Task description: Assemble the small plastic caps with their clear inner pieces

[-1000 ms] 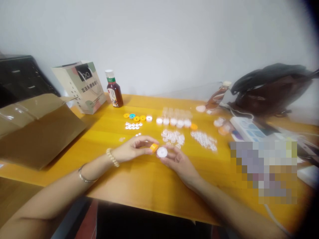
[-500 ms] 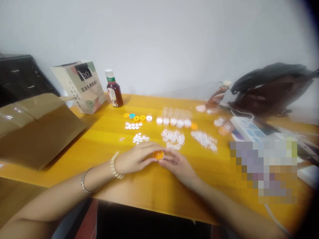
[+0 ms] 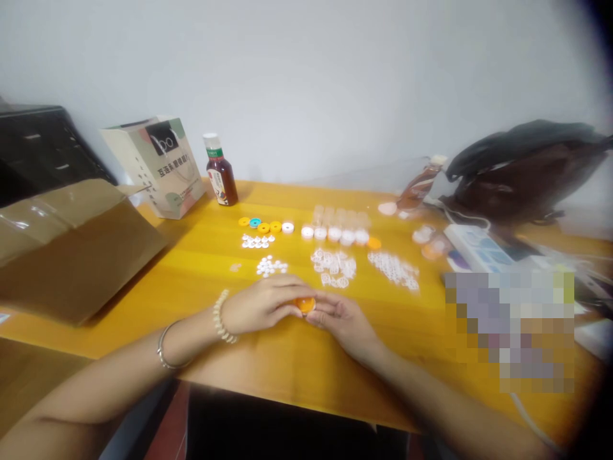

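Observation:
Between my two hands is a small round orange cap-like piece (image 3: 305, 305) with a pale rim, held just above the table. My left hand (image 3: 268, 301) grips its left side between thumb and fingers. From the right, my right hand (image 3: 342, 319) pinches its other edge. Beyond my hands lie several small white round pieces (image 3: 271, 266), a group of white pronged pieces (image 3: 257, 241), a loose pile of clear flat pieces (image 3: 335, 267) and a patch of small clear parts (image 3: 393, 269). Farther back runs a row of white round caps (image 3: 334, 235), with yellow rings (image 3: 263, 227) and a blue ring (image 3: 255, 223).
An open cardboard box (image 3: 71, 255) stands at the left, with a paper bag (image 3: 160, 166) and a dark bottle (image 3: 221, 176) behind it. At the right are a tilted brown bottle (image 3: 421, 185), a dark bag (image 3: 527, 172) and a white box (image 3: 479, 249).
The orange piece has tilted slightly between my fingers, and my right thumb has shifted a little on its edge. Both hands stay in nearly the same place.

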`<state>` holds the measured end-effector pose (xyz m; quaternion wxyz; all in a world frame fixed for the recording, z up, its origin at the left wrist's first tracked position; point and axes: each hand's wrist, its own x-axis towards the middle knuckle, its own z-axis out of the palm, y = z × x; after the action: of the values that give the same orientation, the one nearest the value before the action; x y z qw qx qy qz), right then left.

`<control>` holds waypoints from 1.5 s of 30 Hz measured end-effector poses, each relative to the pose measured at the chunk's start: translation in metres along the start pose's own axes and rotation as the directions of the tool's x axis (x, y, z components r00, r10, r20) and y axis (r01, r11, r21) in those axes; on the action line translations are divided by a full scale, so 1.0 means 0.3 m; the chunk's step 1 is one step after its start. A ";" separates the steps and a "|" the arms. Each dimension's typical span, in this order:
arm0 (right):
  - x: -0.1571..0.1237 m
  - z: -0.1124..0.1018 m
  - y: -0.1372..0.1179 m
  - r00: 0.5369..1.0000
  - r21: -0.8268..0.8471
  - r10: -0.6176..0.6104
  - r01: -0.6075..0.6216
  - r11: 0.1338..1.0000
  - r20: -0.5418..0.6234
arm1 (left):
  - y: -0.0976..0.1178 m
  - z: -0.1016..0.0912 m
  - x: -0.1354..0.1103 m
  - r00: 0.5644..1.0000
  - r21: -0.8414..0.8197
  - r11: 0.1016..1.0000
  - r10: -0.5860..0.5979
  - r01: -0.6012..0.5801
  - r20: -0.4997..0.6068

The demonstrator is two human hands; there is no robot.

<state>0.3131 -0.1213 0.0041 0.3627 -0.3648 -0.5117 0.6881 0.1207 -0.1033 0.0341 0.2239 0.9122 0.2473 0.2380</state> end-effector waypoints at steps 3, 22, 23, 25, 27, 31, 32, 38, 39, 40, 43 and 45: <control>-0.002 0.003 -0.003 1.000 0.006 -0.004 0.005 1.000 -0.011 | 0.003 0.004 0.000 1.000 0.027 1.000 -0.003 0.003 -0.018; -0.004 -0.013 -0.009 0.991 0.195 0.131 -0.121 0.973 -0.039 | -0.032 0.038 -0.004 0.991 -0.035 0.993 -0.118 0.116 -0.068; -0.004 -0.012 -0.011 0.990 0.198 0.134 -0.122 0.973 -0.048 | -0.030 0.042 -0.003 0.991 -0.028 0.994 -0.108 0.107 -0.076; -0.004 -0.010 -0.010 0.990 0.191 0.129 -0.117 0.975 -0.056 | -0.027 0.049 -0.003 0.993 -0.023 0.996 -0.089 0.087 -0.079; -0.002 -0.009 -0.008 0.992 0.166 0.118 -0.109 0.980 -0.041 | -0.026 0.055 -0.003 0.995 -0.017 0.997 -0.077 0.076 -0.071; 0.001 -0.010 -0.007 0.994 0.077 0.111 -0.109 0.991 -0.017 | -0.026 0.069 -0.005 0.995 0.011 0.998 -0.053 0.054 -0.084; 0.002 -0.010 -0.007 0.993 0.041 0.113 -0.113 0.993 -0.020 | -0.026 0.071 -0.005 0.995 0.014 0.999 -0.043 0.044 -0.094; 0.011 -0.058 -0.040 0.991 -0.331 -0.023 -0.024 0.943 -0.135 | -0.029 0.080 -0.005 0.993 0.068 0.996 -0.057 0.064 -0.101; 0.015 -0.083 -0.058 0.980 -0.434 -0.099 0.013 0.901 -0.175 | -0.031 0.082 -0.005 0.994 0.078 0.995 -0.062 0.069 -0.084; 0.019 -0.115 -0.080 0.957 -0.537 -0.192 0.047 0.842 -0.217 | -0.034 0.085 -0.005 0.996 0.086 0.994 -0.063 0.068 -0.065; 0.032 -0.253 -0.153 0.806 -0.768 -0.461 0.014 0.641 -0.371 | -0.046 0.095 -0.005 0.997 0.097 0.993 -0.067 0.070 -0.037; 0.038 -0.365 -0.190 0.755 -0.853 -0.514 -0.113 0.510 -0.407 | -0.055 0.100 -0.006 0.997 0.100 0.993 -0.064 0.068 -0.039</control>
<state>0.4105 -0.0512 0.0349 0.3706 -0.6286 -0.6683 0.1442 0.1299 -0.1001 0.0011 0.1805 0.9093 0.2930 0.2339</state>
